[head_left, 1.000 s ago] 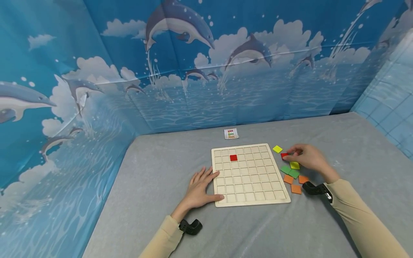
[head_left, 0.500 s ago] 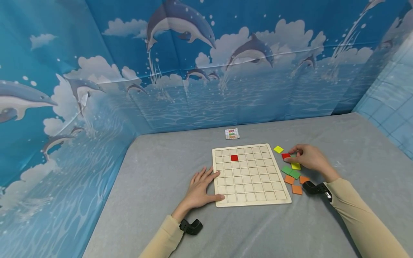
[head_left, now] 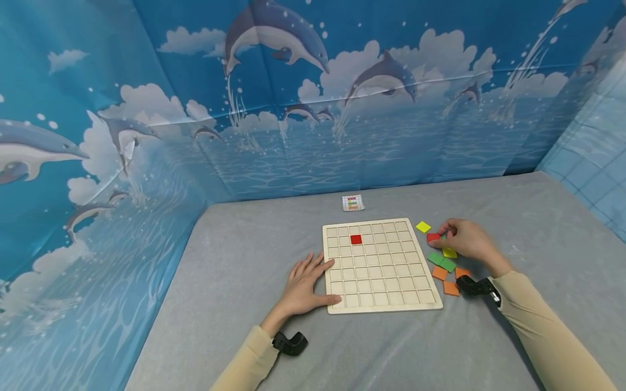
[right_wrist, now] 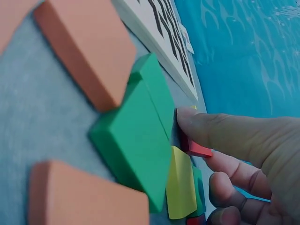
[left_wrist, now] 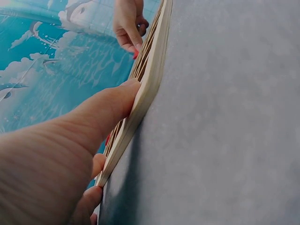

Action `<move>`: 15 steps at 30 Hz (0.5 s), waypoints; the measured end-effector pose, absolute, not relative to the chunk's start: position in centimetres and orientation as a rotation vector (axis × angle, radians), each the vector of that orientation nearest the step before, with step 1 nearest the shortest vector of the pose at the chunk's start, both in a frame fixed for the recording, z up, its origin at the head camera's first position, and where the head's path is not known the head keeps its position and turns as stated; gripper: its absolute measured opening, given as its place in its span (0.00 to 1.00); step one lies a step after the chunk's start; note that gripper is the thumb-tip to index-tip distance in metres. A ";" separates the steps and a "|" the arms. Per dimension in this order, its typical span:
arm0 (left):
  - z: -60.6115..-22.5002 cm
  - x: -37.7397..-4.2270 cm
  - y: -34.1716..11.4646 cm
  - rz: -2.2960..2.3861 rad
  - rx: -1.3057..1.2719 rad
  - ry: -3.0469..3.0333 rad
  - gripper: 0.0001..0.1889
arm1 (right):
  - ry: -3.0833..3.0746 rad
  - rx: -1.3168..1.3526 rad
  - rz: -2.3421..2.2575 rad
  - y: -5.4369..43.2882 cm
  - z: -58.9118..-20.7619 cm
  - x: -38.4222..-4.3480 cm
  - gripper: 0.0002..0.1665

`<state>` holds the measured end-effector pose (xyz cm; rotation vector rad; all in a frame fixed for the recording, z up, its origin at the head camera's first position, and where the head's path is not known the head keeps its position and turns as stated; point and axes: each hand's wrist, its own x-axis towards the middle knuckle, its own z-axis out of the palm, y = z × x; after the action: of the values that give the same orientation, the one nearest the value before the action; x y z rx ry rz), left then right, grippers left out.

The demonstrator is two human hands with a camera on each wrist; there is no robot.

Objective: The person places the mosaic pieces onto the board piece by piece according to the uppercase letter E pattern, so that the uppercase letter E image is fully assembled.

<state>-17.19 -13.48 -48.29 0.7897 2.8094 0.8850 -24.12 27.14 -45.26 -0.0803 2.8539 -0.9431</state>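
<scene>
The wooden grid board [head_left: 375, 266] lies flat, with one red square tile [head_left: 356, 239] in a cell near its top left. My left hand [head_left: 302, 288] rests at the board's left edge, fingers spread, the thumb on the rim in the left wrist view. Right of the board, my right hand [head_left: 467, 239] pinches another red tile [head_left: 432, 237] between thumb and index finger. The right wrist view shows this red tile [right_wrist: 199, 149] partly hidden behind the thumb. Just below that hand lie a yellow tile [head_left: 449, 253] and two green tiles [head_left: 442, 262].
Several orange tiles [head_left: 451, 288] lie nearest the right wrist. A lone yellow tile [head_left: 423, 227] sits by the board's upper right corner. Behind the board is a small printed pattern card [head_left: 353, 203]. Grey cloth covers the table [head_left: 244, 244], and a dolphin curtain [head_left: 313, 152] hangs behind.
The right hand has stayed over the tiles, shifting very slightly toward the board, and the red tile at its fingertips now looks lighter and tilted. The left hand has not moved on the board.
</scene>
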 end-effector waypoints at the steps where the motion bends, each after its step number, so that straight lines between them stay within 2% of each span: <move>1: -48.3 -17.2 -13.5 0.884 0.788 2.811 0.43 | 2.850 -0.084 -0.951 27.1 -45.2 -24.1 0.28; 15: -48.7 -17.4 -13.6 0.862 0.783 2.828 0.43 | 2.807 -0.143 -1.050 27.0 -45.4 -23.7 0.20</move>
<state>-17.39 -13.55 -48.69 0.7825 2.8275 0.8616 -23.72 27.03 -45.35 -0.1427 2.8074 -1.0504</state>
